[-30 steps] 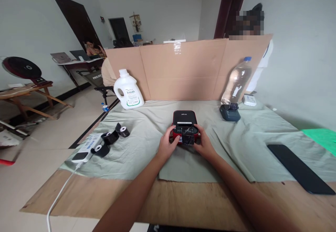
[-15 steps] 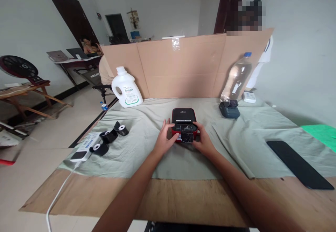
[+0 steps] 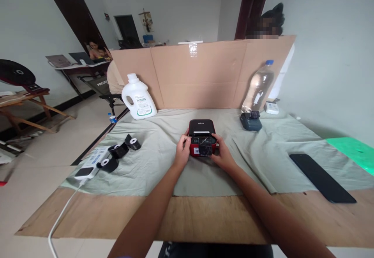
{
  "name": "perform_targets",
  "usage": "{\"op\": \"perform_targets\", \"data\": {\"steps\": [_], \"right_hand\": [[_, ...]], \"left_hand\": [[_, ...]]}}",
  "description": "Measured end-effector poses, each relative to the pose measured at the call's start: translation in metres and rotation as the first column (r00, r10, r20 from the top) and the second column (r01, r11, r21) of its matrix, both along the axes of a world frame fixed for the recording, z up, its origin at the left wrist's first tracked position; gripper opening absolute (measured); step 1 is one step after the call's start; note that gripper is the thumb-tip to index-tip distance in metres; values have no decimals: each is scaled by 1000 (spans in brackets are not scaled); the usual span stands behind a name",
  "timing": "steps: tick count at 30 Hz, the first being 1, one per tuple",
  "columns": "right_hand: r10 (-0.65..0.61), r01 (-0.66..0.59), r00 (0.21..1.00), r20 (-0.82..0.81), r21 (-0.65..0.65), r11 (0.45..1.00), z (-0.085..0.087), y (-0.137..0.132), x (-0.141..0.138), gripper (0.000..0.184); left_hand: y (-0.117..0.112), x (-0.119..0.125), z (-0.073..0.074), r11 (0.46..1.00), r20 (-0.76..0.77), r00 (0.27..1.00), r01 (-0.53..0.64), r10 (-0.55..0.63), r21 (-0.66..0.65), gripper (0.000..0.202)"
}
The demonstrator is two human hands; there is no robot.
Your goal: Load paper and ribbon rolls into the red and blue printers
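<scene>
left hand (image 3: 182, 151) is closing in now, fingers no longer spread but curling tight against the printer (image 3: 201, 127). right hand (image 3: 223, 153) is still clasping the other side. printer is sitting mid-cloth (image 3: 157, 149) on the worktop (image 3: 204, 219).

Pale walls (image 3: 321, 55) close the room, with a dark door (image 3: 73, 16) swung open at 11 o'clock, a black doorway (image 3: 127, 26) at 12 in the far wall and a brown doorframe (image 3: 251, 5) at 1. Beige floor tiles (image 3: 35, 160) spread at 9, bearing a wooden side table (image 3: 26, 102) at 9, and at 10 a desk (image 3: 76, 66) with laptops (image 3: 58, 60) and a folding chair (image 3: 101, 88). Soft, even light falls on the plywood table (image 3: 204, 219) at 6, its grey-green cloth (image 3: 163, 133) and the cardboard screen (image 3: 204, 75) at 12.
</scene>
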State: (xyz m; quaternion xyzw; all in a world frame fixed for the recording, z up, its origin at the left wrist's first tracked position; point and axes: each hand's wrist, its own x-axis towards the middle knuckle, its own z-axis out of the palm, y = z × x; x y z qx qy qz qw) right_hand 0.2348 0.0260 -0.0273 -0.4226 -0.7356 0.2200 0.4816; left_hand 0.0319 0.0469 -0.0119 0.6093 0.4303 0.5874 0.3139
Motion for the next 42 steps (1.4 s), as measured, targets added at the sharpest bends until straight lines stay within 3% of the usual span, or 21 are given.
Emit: {"op": "perform_targets", "data": {"steps": [6, 18, 23, 26, 29, 31, 33, 35, 39, 42], "right_hand": [[-3, 3, 999, -32, -8, 1000, 1, -1, 0, 84], [-14, 14, 1000, 10, -47, 999, 7, -4, 5, 67], [-74, 68, 996, 59, 103, 992, 39, 5, 16, 39], [-167, 160, 970, 179, 48, 986, 72, 32, 13, 34], [10, 63, 873, 488, -134, 989, 103, 69, -4, 31], [165, 7, 693, 702, -235, 972, 117, 90, -20, 30], [273, 30, 497, 824, -331, 943, 124, 106, -36, 29], [325, 90, 385, 864, -385, 918, 124, 116, -49, 27], [304, 172, 322, 897, -371, 912, 122, 119, -64, 26], [264, 174, 308, 914, -327, 929, 130, 108, -60, 26]], "left_hand": [[-2, -1, -8, 999, 11, 1000, 14, -14, 42, 23], [-4, -4, -4, 995, 103, 990, 94, -97, 39, 22], [-4, -5, -4, 993, 119, 986, 115, -118, 34, 23], [-4, -5, -5, 993, 123, 986, 108, -113, 41, 22], [-4, -5, -2, 993, 121, 986, 104, -110, 59, 22], [-4, -5, 0, 993, 120, 987, 101, -109, 65, 22], [-5, -5, 1, 993, 118, 987, 99, -107, 68, 21], [-6, -6, 1, 992, 109, 988, 103, -111, 70, 21], [-6, -9, 1, 990, 89, 988, 120, -126, 72, 20], [-6, -10, 1, 988, 80, 988, 127, -134, 86, 19]]}}
